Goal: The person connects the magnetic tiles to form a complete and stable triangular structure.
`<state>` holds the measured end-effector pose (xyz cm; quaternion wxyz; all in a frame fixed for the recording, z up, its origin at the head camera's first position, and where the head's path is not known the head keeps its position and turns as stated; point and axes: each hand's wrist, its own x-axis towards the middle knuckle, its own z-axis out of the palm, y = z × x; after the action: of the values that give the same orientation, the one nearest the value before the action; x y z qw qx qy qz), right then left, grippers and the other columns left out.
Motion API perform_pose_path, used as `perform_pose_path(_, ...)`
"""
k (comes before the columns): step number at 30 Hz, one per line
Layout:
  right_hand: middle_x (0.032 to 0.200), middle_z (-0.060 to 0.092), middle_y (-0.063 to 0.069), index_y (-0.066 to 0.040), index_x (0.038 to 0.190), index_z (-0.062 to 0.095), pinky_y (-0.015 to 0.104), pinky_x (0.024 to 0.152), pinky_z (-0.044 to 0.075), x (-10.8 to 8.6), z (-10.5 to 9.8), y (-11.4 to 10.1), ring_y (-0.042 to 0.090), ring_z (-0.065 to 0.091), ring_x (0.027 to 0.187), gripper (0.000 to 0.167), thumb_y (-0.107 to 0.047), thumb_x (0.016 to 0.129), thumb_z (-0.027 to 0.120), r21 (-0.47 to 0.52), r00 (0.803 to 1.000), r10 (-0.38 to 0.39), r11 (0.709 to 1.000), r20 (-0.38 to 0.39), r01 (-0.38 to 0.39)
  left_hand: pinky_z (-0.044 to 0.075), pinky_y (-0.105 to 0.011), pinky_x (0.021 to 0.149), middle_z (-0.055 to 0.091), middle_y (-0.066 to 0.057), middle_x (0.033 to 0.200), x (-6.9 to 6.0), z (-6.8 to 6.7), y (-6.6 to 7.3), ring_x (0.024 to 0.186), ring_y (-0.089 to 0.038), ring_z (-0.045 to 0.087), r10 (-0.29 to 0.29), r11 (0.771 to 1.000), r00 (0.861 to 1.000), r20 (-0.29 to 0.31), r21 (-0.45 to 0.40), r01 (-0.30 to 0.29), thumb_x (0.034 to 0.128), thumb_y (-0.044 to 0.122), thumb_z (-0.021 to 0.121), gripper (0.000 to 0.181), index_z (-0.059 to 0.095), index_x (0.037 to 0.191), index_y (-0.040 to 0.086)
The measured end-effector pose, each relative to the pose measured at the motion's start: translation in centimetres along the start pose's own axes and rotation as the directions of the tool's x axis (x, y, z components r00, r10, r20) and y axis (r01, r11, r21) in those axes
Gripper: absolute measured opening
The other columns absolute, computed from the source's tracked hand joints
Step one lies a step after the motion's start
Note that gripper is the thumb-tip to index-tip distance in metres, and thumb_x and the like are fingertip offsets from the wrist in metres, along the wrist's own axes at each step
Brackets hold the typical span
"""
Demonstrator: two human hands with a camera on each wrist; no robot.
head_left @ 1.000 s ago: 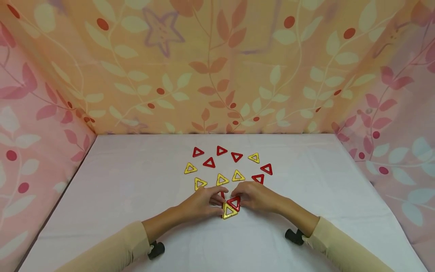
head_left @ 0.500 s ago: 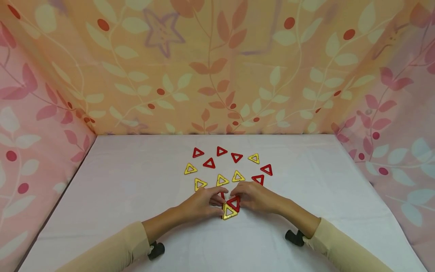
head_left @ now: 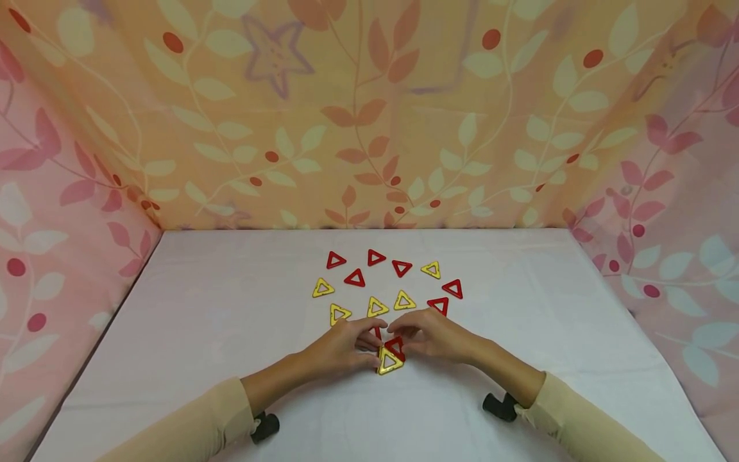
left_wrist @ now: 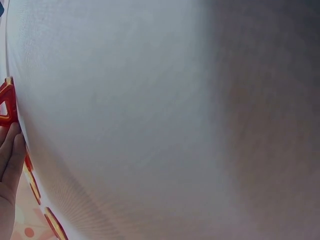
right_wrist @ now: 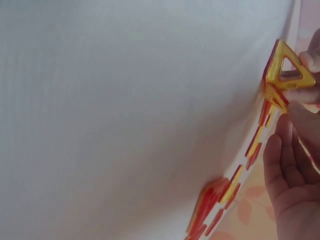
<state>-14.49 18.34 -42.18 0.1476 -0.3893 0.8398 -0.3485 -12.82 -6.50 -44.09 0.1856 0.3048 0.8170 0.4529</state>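
Observation:
In the head view, a small structure of triangular magnetic tiles stands on the white cloth between two bare hands. My left hand (head_left: 346,343) holds its left side, thumb at the yellow triangular tile (head_left: 390,369) and fingers behind. A red strip of tile (head_left: 378,332) shows by those fingers. My right hand (head_left: 435,333) pinches a red triangular tile (head_left: 394,342), which tilts against the yellow one. The right wrist view shows the yellow tile (right_wrist: 292,85) standing up, left fingers behind it. At the left wrist view's edge, a red tile (left_wrist: 7,120) touches my left fingers (left_wrist: 15,150).
Several loose red tiles (head_left: 329,260) and yellow tiles (head_left: 378,314) lie flat in an arc beyond the hands. One red tile (head_left: 437,299) is partly covered by the right hand. Patterned curtains (head_left: 358,160) rise behind and beside the white table (head_left: 202,308).
The right hand has shifted slightly left, and the red tile has tilted inward over the structure. The left hand and loose tiles look unmoved.

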Motion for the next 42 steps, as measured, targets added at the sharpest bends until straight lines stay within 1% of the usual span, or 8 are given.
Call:
perform_pose_path(5, 0.096, 0.072, -0.004, -0.007, 0.114, 0.072, 0.023, 0.077, 0.054, 0.11, 0.50, -0.13, 0.002, 0.062, 0.081, 0.026, -0.003, 0.088, 0.074, 0.038, 0.999, -0.005, 0.999, 0.044, 0.003, 0.052, -0.023, 0.092, 0.074, 0.001, 0.104, 0.04, -0.02, -0.07, 0.099, -0.002, 0.068, 0.020, 1.000, 1.000, -0.003, -0.002, -0.020, 0.0827, 0.011, 0.082, 0.063, 0.053, 0.138, 0.003)
perform_pose_path(11, 0.094, 0.072, -0.006, -0.009, 0.111, 0.073, 0.022, 0.078, 0.054, 0.02, 0.84, -0.20, 0.000, 0.063, 0.081, 0.023, -0.005, 0.088, 0.074, 0.043, 0.997, 0.004, 0.999, 0.072, -0.007, 0.052, -0.024, 0.092, 0.075, 0.000, 0.104, 0.03, 0.03, 0.09, 0.099, -0.003, 0.068, 0.023, 1.000, 1.000, -0.003, 0.003, -0.023, 0.0828, 0.011, 0.082, 0.065, 0.051, 0.139, 0.002)
perform_pose_path(19, 0.093, 0.072, -0.006, -0.009, 0.111, 0.073, 0.022, 0.077, 0.055, 0.00, 0.76, -0.46, 0.002, 0.064, 0.080, 0.024, -0.003, 0.088, 0.074, 0.047, 0.998, 0.015, 0.999, 0.067, -0.018, 0.052, -0.024, 0.091, 0.075, 0.002, 0.103, 0.05, 0.24, 0.32, 0.098, -0.003, 0.068, 0.012, 1.000, 1.000, -0.020, 0.020, -0.012, 0.0833, 0.012, 0.081, 0.065, 0.051, 0.140, 0.003)
perform_pose_path(26, 0.091, 0.072, -0.006, -0.009, 0.109, 0.073, 0.022, 0.076, 0.055, 0.08, 0.77, -0.54, 0.002, 0.064, 0.079, 0.022, -0.003, 0.087, 0.074, 0.040, 0.998, 0.010, 0.999, 0.065, -0.012, 0.053, -0.025, 0.089, 0.075, 0.004, 0.102, 0.11, 0.47, 0.33, 0.097, -0.002, 0.068, 0.007, 0.998, 0.999, -0.032, 0.055, -0.005, 0.0836, 0.014, 0.082, 0.066, 0.051, 0.141, 0.005)
perform_pose_path(33, 0.091, 0.071, -0.007, -0.008, 0.110, 0.073, 0.022, 0.077, 0.054, 0.16, 0.83, -0.65, 0.001, 0.063, 0.079, 0.023, -0.004, 0.087, 0.074, 0.027, 0.998, 0.015, 0.999, 0.061, -0.017, 0.053, -0.026, 0.090, 0.075, 0.003, 0.101, 0.05, 0.56, 0.82, 0.097, -0.002, 0.069, 0.030, 0.991, 0.998, -0.047, 0.129, -0.023, 0.0834, 0.015, 0.082, 0.065, 0.052, 0.141, 0.006)
perform_pose_path(38, 0.091, 0.071, -0.008, -0.009, 0.109, 0.074, 0.022, 0.077, 0.055, 0.18, 0.87, -0.67, 0.000, 0.062, 0.080, 0.023, -0.004, 0.087, 0.074, 0.005, 0.998, 0.009, 1.000, 0.055, -0.009, 0.053, -0.027, 0.091, 0.075, 0.003, 0.101, 0.03, 0.61, 0.81, 0.097, -0.003, 0.068, 0.050, 0.989, 0.997, -0.054, 0.144, -0.042, 0.0833, 0.016, 0.082, 0.065, 0.052, 0.140, 0.005)
perform_pose_path(42, 0.091, 0.071, -0.008, -0.010, 0.110, 0.074, 0.022, 0.077, 0.054, 0.14, 0.95, -0.72, 0.000, 0.061, 0.080, 0.023, -0.004, 0.087, 0.074, 0.001, 0.998, 0.015, 1.000, 0.059, -0.015, 0.053, -0.026, 0.089, 0.075, 0.003, 0.101, 0.02, 0.68, 0.76, 0.097, -0.003, 0.069, 0.063, 0.988, 0.996, -0.056, 0.148, -0.054, 0.0831, 0.016, 0.082, 0.065, 0.052, 0.140, 0.005)
